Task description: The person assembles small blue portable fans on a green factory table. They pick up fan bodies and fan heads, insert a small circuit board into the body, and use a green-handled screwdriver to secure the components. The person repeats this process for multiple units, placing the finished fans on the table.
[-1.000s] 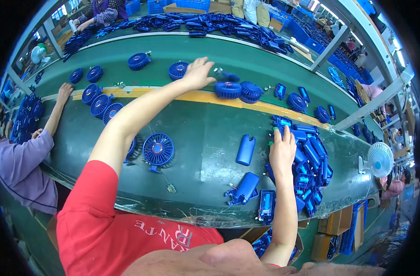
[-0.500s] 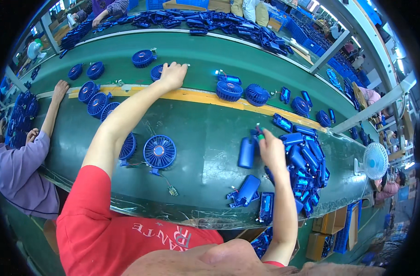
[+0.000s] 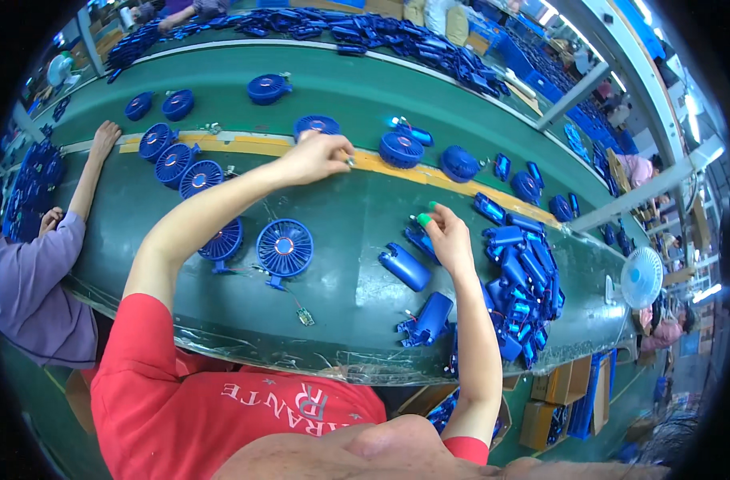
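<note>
My left hand [image 3: 313, 158] is closed in a pinch on a small circuit board [image 3: 350, 162] at the yellow strip. Just beyond it lies a round blue fan head [image 3: 317, 126], partly hidden by the hand. My right hand [image 3: 451, 240], with green covers on thumb and forefinger, is open, its fingertips apart. Under it lies a blue handle shell [image 3: 421, 242], partly hidden. Beside that rests a smooth blue handle cover [image 3: 406, 267]. Closer to me sits another blue handle [image 3: 431, 318], its parts apart. Left of centre, a fan head [image 3: 285, 248] trails a wire to a green circuit board [image 3: 305, 317].
A heap of blue handles [image 3: 525, 280] lies to the right. Several fan heads [image 3: 174, 165] line the yellow strip [image 3: 237, 146]. A white desk fan [image 3: 642, 278] stands at the right end. A co-worker's arm [image 3: 89, 180] rests at the left.
My left hand has come nearer and slightly right, and the fan head beside it has shifted right. My right hand has let go of the blue handle part and moved left and up.
</note>
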The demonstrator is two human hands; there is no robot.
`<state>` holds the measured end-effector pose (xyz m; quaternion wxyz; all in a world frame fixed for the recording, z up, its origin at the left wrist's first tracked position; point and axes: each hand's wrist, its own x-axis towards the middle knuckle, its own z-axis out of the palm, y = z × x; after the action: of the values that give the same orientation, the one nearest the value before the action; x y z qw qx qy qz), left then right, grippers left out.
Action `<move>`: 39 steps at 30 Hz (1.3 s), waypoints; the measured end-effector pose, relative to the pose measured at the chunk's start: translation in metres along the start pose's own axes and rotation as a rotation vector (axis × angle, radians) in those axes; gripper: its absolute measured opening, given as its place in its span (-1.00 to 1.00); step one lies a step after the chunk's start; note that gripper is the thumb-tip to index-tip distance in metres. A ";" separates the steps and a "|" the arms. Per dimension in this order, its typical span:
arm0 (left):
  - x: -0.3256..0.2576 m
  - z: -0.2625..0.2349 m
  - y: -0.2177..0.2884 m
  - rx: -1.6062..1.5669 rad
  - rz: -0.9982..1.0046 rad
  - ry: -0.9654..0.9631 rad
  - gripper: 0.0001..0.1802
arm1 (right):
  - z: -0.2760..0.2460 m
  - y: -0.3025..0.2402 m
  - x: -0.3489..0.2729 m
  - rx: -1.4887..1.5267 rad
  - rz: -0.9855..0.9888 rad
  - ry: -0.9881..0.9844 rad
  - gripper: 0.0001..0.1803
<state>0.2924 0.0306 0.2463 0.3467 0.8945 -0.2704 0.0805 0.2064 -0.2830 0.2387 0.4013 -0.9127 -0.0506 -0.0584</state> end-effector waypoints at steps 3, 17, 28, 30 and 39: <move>-0.006 0.004 0.016 0.138 0.019 -0.118 -0.67 | 0.006 -0.012 0.006 -0.176 -0.122 -0.057 -0.75; -0.020 0.026 0.043 0.199 0.263 0.081 -0.83 | 0.001 -0.012 -0.013 -0.417 -0.367 0.006 -0.75; -0.020 0.036 0.057 -0.217 0.296 -0.027 -0.82 | -0.003 -0.002 -0.012 0.434 0.111 -0.117 -0.86; -0.020 0.036 0.064 -0.366 0.260 -0.086 -0.81 | -0.001 -0.010 -0.012 0.538 0.134 -0.144 -0.87; -0.023 0.058 0.061 -0.987 -0.023 -0.255 -0.74 | 0.018 -0.034 -0.010 0.613 0.167 -0.247 -0.90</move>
<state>0.2374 -0.0360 0.2307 0.6930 0.6298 -0.3066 -0.1707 0.1926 -0.2477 0.2498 0.6512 -0.7508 -0.0391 0.1038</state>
